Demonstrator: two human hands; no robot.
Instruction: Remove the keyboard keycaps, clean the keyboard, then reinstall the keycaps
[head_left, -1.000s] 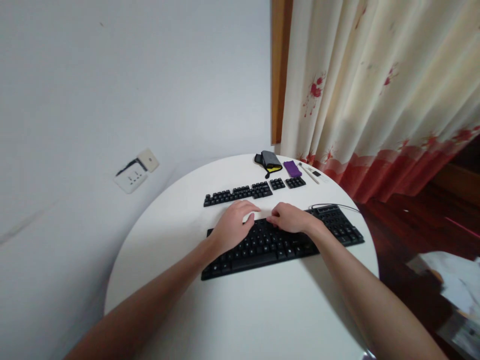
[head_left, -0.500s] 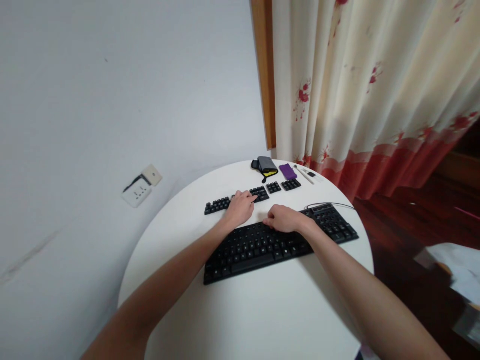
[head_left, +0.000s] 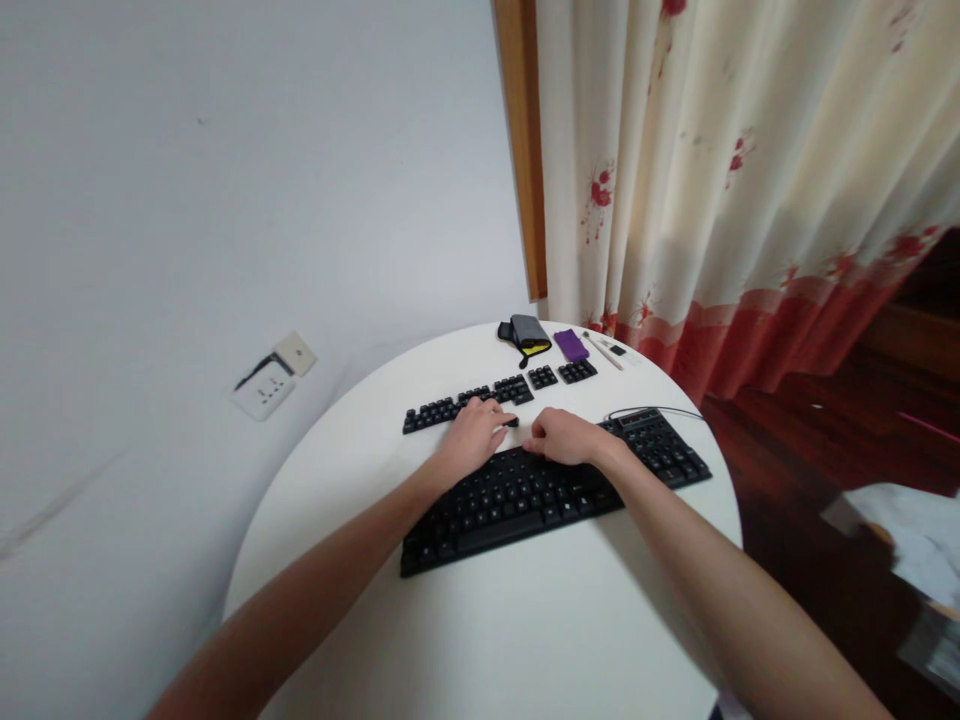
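Note:
A black keyboard (head_left: 499,520) lies on the white round table (head_left: 495,640), many keycaps showing on it. Beyond it, loose black keycaps (head_left: 431,412) stand in rows. My left hand (head_left: 471,440) is above the table between those rows and the keyboard, pinching a small black keycap (head_left: 512,422) at its fingertips. Over the keyboard's far edge rests my right hand (head_left: 566,437), fingers curled down and pressed together. Whatever those fingers hold, if anything, is hidden.
Near the far edge are a grey and yellow cloth (head_left: 529,332), a purple cloth-like item (head_left: 571,345) and a slim brush-like tool (head_left: 604,352). A cable (head_left: 656,408) runs from the keyboard over the table's right side. A wall socket (head_left: 262,391) is at left, a curtain (head_left: 720,200) behind.
My left hand has drawn back from the keycap rows toward me, with a keycap now in its fingertips. A gap shows in the near row. My right hand has stayed nearly in place.

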